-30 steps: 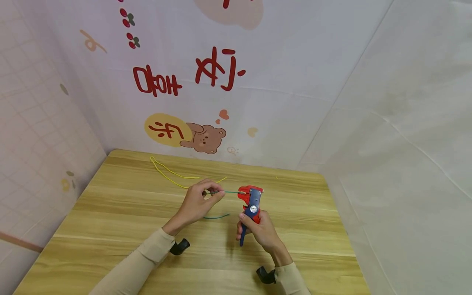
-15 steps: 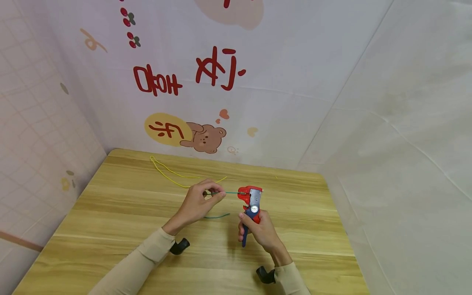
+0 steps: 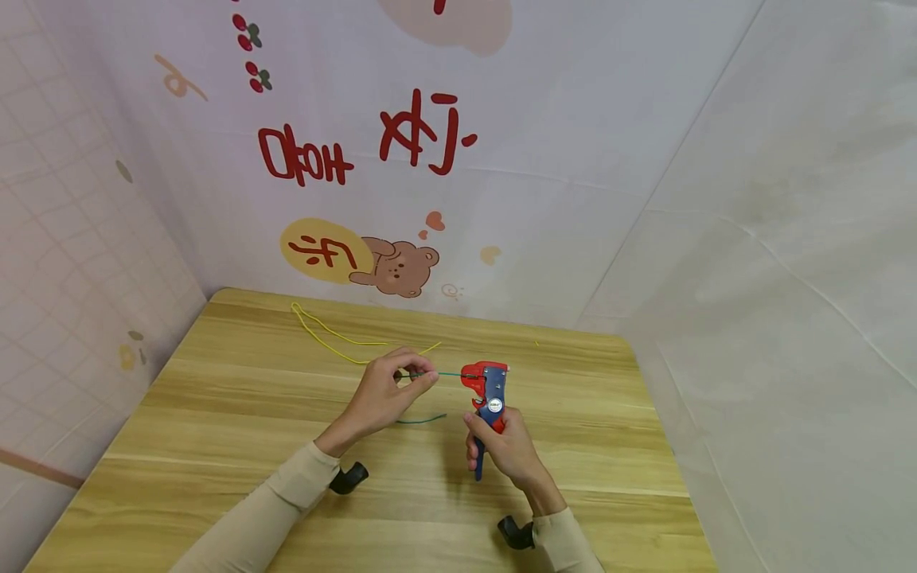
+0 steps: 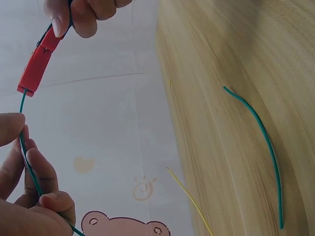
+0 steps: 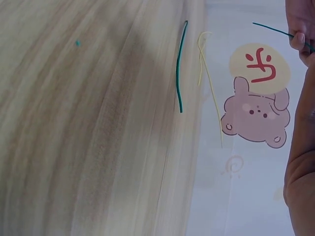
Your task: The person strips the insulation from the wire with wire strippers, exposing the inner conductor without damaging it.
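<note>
We pinch wire [image 3: 450,374], left hand [image 3: 383,391] fingers together; right hand [image 3: 507,447] fingers wrap stripper [image 3: 493,390]. Wire runs right into its head, over bench [image 3: 609,446]. Handle [image 3: 479,465] swings slightly right: we likely squeeze.

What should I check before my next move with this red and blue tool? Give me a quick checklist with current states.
1. Green wire pinched in left hand: ok.
2. Red and blue tool gripped in right hand: ok.
3. Wire entering the tool's red head: ok.
4. Left hand clear of the head: ok, bare wire shows between.
5. Wire's depth inside: cannot tell, hidden.
6. Second green wire away from the tool: ok.
</note>
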